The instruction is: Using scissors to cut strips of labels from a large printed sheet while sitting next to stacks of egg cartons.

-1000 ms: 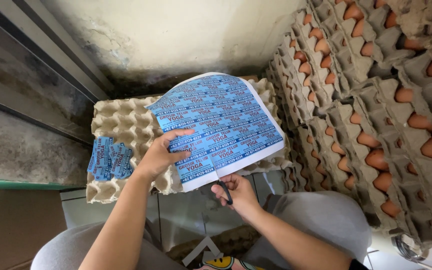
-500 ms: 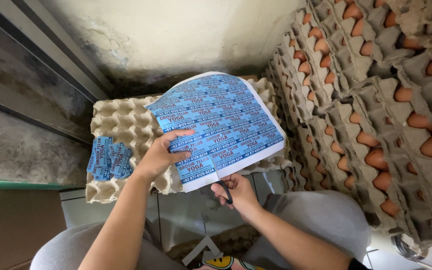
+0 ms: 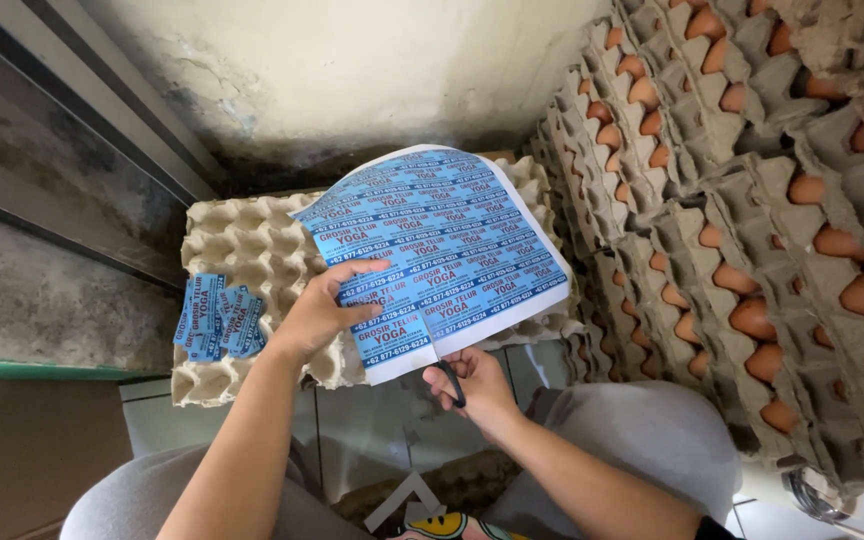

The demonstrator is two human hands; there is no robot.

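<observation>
Now the left hand (image 3: pixel 317 318) pinches the blue printed sheet (image 3: pixel 437 250) while the right hand (image 3: pixel 472 385), fingers closed on probable scissors (image 3: pixel 452 382), meets its near edge.

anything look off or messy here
Nothing is spilled or broken. The sheet of blue labels lies skewed across the empty egg tray, overhanging its near edge. The cut labels sit in a loose, overlapping pile.

blue-white label sheet (image 3: pixel 442 250) over empty egg tray (image 3: pixel 252 240) | cut blue labels (image 3: pixel 218 318) at tray's left
</observation>
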